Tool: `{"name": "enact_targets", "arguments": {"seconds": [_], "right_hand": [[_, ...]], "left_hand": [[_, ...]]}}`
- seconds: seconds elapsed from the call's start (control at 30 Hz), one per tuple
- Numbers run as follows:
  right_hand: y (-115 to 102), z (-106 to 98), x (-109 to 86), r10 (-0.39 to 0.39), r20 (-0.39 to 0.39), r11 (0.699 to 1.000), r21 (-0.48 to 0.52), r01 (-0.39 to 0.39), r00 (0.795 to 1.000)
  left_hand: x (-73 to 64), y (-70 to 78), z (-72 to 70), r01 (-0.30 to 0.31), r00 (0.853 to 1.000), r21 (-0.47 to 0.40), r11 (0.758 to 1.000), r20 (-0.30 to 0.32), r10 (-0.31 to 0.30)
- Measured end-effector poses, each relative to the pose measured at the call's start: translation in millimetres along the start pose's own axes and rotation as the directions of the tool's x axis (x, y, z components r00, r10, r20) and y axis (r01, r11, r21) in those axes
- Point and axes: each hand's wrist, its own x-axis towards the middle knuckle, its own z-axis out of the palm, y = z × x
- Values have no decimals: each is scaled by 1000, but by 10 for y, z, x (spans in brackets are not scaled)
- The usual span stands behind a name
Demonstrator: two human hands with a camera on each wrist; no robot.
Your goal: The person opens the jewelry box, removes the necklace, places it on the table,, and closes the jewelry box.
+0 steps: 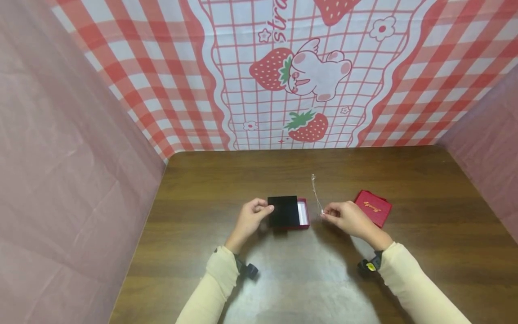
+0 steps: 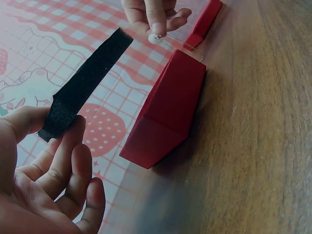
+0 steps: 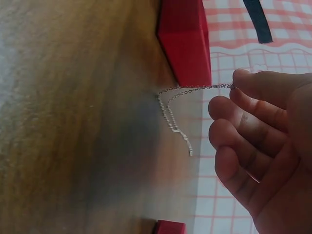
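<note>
My left hand (image 1: 250,220) pinches the left edge of a thin black foam pad (image 1: 283,211). In the left wrist view the pad (image 2: 90,80) is raised clear of a red jewelry box (image 2: 170,107), with thumb and fingers on one end of it. From the head, the pad covers most of the box, leaving its white inside and right rim (image 1: 308,215) visible. Right of the box, my right hand (image 1: 350,218) pinches a fine silver necklace (image 3: 197,88) between thumb and index finger. Its chain (image 1: 314,189) trails on the table; a small pale pendant (image 2: 154,38) shows by the fingertips.
A red box lid (image 1: 373,208) with gold lettering lies on the wooden table (image 1: 226,175), just beyond my right hand. Behind the table hangs a strawberry-print checked cloth (image 1: 275,112). Pink cloth (image 1: 73,157) hangs at the left side, and more at the right.
</note>
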Motion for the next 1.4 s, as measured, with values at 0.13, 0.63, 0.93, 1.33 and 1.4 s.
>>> {"name": "enact_targets", "arguments": {"seconds": [0.13,0.63,0.93,1.33,1.4], "right_hand": [[3,44,-25,4,10,1000,1,-4,1000],[57,90,-84,25,59,999,-35,-23,998],[69,151,-130,21,134,999,-51,-14,991],[109,209,-172,43,176,997,-68,-32,983],[113,213,-171,59,187,997,-69,-47,981]], "left_hand": [[-1,-16,-4,-2,1000,4,1000,4,2],[-6,-53,3,26,1000,15,1000,4,-26],[-23,-75,17,34,999,-4,999,15,-34],[-39,-157,33,60,998,-6,998,32,-60],[-41,-170,40,66,997,-7,998,34,-66]]}}
